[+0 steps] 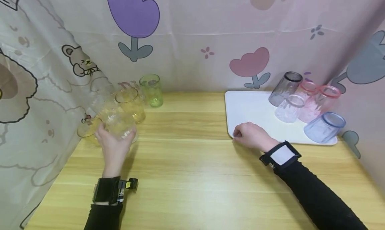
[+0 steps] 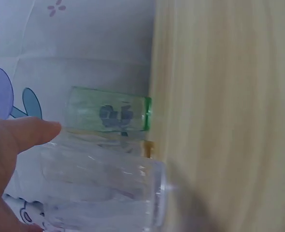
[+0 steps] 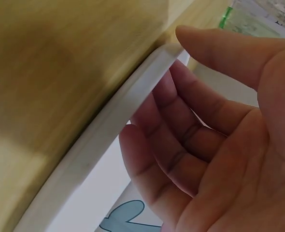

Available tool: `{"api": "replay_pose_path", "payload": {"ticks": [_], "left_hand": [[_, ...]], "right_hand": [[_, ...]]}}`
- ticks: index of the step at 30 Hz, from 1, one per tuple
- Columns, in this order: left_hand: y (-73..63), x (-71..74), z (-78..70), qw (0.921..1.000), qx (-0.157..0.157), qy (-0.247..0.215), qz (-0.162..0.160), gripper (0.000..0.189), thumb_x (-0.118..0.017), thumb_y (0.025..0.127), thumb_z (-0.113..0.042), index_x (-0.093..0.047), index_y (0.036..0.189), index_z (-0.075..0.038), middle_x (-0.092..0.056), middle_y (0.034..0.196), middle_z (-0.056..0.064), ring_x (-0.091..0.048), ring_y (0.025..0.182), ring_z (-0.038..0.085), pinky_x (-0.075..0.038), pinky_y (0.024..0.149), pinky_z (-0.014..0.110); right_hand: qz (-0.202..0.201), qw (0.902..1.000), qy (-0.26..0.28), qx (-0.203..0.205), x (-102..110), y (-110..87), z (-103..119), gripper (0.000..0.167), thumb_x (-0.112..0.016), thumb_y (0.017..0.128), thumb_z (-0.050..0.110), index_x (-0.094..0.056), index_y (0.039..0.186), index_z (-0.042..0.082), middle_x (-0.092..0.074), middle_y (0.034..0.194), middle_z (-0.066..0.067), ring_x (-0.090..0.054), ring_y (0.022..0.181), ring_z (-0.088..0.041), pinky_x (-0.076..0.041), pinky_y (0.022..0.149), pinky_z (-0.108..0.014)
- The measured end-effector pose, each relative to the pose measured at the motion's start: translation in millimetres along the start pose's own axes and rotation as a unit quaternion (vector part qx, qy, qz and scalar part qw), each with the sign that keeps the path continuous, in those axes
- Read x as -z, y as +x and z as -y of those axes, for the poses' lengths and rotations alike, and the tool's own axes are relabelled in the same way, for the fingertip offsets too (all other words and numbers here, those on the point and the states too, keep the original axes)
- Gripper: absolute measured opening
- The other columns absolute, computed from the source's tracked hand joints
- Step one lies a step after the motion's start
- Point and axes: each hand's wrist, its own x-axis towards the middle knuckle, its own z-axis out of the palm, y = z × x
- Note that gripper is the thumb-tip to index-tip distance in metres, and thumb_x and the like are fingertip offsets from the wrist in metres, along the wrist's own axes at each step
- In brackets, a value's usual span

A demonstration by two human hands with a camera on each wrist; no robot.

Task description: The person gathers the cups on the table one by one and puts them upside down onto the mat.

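My left hand (image 1: 115,143) grips a clear glass (image 1: 120,123) at the table's left, thumb on its right side and fingers on its left. In the left wrist view that clear glass (image 2: 99,188) appears sideways, beside the thumb. Around it stand a yellow glass (image 1: 90,128), an amber glass (image 1: 135,109) and a green glass (image 1: 152,93). My right hand (image 1: 254,135) holds the front left corner of a white tray (image 1: 243,106). In the right wrist view the curled fingers lie inside the tray rim (image 3: 92,133), with the thumb at its corner.
On the tray's right part stand a grey glass (image 1: 284,89), a clear glass (image 1: 289,109), two pink glasses (image 1: 318,104) and a blue glass (image 1: 323,128). A patterned curtain (image 1: 192,56) hangs behind and beside the wooden table (image 1: 192,176).
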Motion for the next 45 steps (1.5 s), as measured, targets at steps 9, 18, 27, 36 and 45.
{"api": "replay_pose_path", "payload": {"ticks": [9, 18, 27, 36, 45], "left_hand": [[8.7, -3.5, 17.5, 0.9936, 0.053, -0.062, 0.078, 0.108, -0.083, 0.086, -0.022, -0.009, 0.161, -0.004, -0.022, 0.166, 0.024, -0.027, 0.153, 0.043, -0.026, 0.128, 0.062], [13.0, -7.8, 26.8, 0.9922, 0.072, -0.058, 0.084, 0.093, -0.079, 0.090, -0.028, -0.019, 0.156, -0.002, -0.032, 0.157, 0.026, -0.037, 0.142, 0.041, -0.036, 0.121, 0.058], [11.2, -11.0, 27.7, 0.9928, 0.066, -0.073, 0.068, 0.087, -0.078, 0.092, -0.036, -0.025, 0.153, -0.004, -0.038, 0.148, 0.019, -0.044, 0.124, 0.026, -0.043, 0.102, 0.038], [1.6, -22.6, 8.5, 0.9800, 0.082, -0.157, 0.090, 0.087, -0.073, 0.095, -0.040, -0.023, 0.156, -0.006, -0.037, 0.155, 0.017, -0.042, 0.132, 0.026, -0.041, 0.108, 0.035], [-11.2, -47.8, -21.7, 0.9207, 0.070, -0.328, 0.200, 0.037, -0.061, 0.104, -0.034, -0.047, 0.130, -0.011, -0.054, 0.123, -0.003, -0.059, 0.108, 0.009, -0.048, 0.113, 0.028]], "right_hand": [[-0.005, 0.9999, -0.008, -0.012, -1.0, 2.3, 1.2, 0.007, -0.073, 0.088, 0.016, -0.077, 0.089, 0.011, -0.075, 0.088, -0.002, -0.068, 0.083, -0.020, -0.058, 0.074, -0.043], [-0.012, 0.9998, -0.009, -0.015, -2.9, 1.4, 1.0, 0.006, -0.073, 0.088, 0.016, -0.078, 0.087, 0.012, -0.076, 0.088, -0.003, -0.069, 0.083, -0.021, -0.058, 0.072, -0.045], [-0.020, 0.9996, 0.004, -0.019, -3.0, 0.6, 1.1, 0.010, -0.072, 0.091, 0.021, -0.078, 0.088, 0.013, -0.076, 0.086, -0.001, -0.066, 0.078, -0.017, -0.056, 0.072, -0.041], [-0.136, 0.9861, 0.095, 0.007, -1.2, 0.4, 8.1, 0.019, -0.072, 0.094, 0.019, -0.076, 0.107, 0.005, -0.075, 0.096, -0.008, -0.068, 0.083, -0.020, -0.057, 0.074, -0.038], [-0.296, 0.9323, 0.165, 0.126, -1.7, 0.2, 32.2, 0.021, -0.078, 0.090, 0.007, -0.074, 0.110, 0.005, -0.074, 0.107, -0.007, -0.069, 0.097, -0.023, -0.062, 0.078, -0.036]]}}
